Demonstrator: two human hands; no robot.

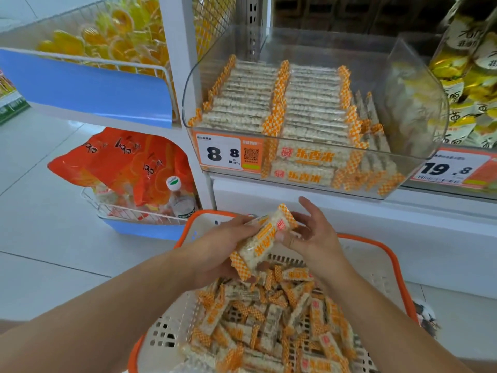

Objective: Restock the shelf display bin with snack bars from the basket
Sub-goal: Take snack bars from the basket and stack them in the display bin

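A stack of snack bars (262, 242) in clear wrappers with orange checked ends is held above the basket. My left hand (223, 249) grips the stack from the left and below. My right hand (312, 235) touches its upper right end with thumb and fingertips, the other fingers spread. The cream basket with an orange rim (387, 249) sits below my arms and holds several loose bars (271, 321). Higher up on the shelf stands the clear display bin (419, 146), with neat rows of the same bars (271, 103) inside.
A price tag reading 8.8 (223, 153) is fixed to the bin's front. Left of the bin, a white shelf post (183, 76) separates wire baskets with yellow candy (107, 41) and orange bags (129, 168). Yellow packets (470, 76) fill the right bin.
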